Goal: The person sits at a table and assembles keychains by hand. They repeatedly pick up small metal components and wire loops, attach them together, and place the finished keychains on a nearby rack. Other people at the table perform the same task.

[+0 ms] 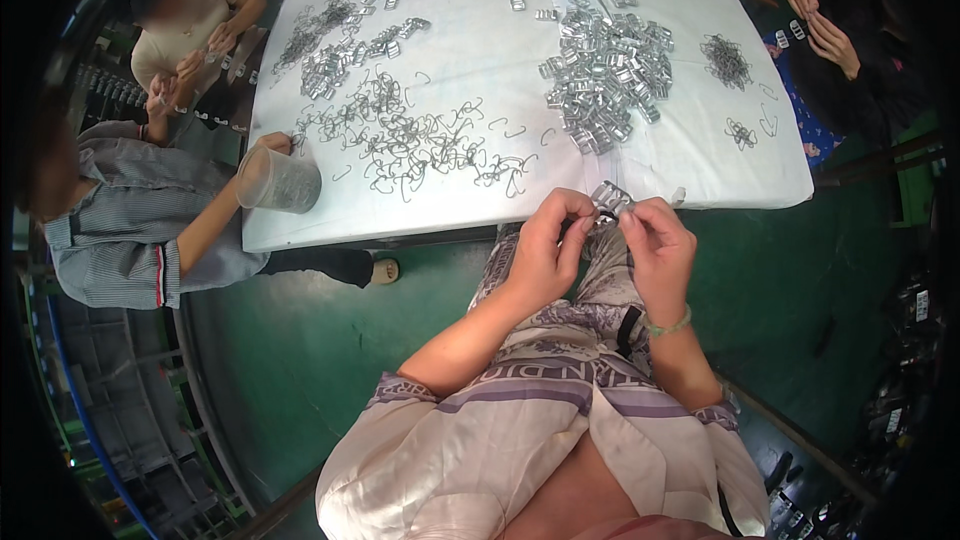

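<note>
Just off the table's near edge, my left hand [553, 240] and my right hand [660, 248] are close together, both with fingers pinched. Between their fingertips is a small shiny metal buckle [606, 218], partly covered by the fingers. One or two similar metal buckles [610, 194] show just beyond it; whether these are held or lie on the cloth I cannot tell. A large heap of silvery buckles [610, 75] lies on the white cloth past my hands. To its left, many thin bent wire hooks [400, 135] are scattered.
A white-covered table [480, 40] fills the far side. A clear plastic tub [280, 180] stands at its left edge by a co-worker's hand. Darker hook piles [727, 62] lie right. Co-workers sit left; another person's hands [825, 35] hold buckles at right. The floor [400, 360] is green.
</note>
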Demonstrator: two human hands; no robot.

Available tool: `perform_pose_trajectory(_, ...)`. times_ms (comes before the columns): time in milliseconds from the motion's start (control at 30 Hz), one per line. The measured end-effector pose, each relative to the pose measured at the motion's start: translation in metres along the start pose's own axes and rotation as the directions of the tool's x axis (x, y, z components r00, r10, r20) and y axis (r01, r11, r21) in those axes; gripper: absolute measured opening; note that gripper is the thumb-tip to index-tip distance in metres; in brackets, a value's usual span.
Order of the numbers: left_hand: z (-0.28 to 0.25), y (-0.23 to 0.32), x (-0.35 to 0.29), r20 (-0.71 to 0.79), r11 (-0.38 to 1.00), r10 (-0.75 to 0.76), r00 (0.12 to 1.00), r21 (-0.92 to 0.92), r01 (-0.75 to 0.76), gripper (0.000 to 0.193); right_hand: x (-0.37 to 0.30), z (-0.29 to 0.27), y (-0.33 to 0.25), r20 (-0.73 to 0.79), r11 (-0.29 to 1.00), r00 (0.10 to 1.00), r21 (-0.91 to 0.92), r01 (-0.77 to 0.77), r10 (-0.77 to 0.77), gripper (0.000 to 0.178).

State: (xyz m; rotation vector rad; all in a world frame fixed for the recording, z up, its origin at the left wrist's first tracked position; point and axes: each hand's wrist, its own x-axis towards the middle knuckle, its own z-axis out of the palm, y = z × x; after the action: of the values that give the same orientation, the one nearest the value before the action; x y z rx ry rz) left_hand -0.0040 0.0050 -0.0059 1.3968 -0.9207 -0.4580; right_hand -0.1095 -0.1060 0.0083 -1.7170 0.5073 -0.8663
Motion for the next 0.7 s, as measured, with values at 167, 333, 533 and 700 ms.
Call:
perform_pose_trajectory(167,0.002,0.003,-0.002,-0.011,0.998,-0.008,1.000,0.065,0.009,0.008,-0.003,0.003,-0.002,-0.003,1.000,1.000,0.000,-0.020,0.020,0.007)
perform_pose_trajectory(333,0.002,0.000,-0.005,0.024,0.989,-0.112,0.993,-0.097,0.114,0.007,-0.002,0.001,-0.004,0.011,0.993,0.997,-0.081,0.080,-0.080,0.006)
perform_pose_trajectory(533,-0.008,0.003,-0.004,0.203,0.975,-0.151,0.967,-0.130,0.180,0.006,-0.002,-0.002,0.004,0.040,0.987,0.988,-0.050,0.153,-0.151,0.007)
perform_pose_trajectory(700,-0.022,0.013,-0.001,0.211,0.989,-0.118,0.970,-0.066,0.135,0.007,-0.010,-0.005,0.007,0.094,0.990,0.985,0.039,0.138,-0.142,0.007)
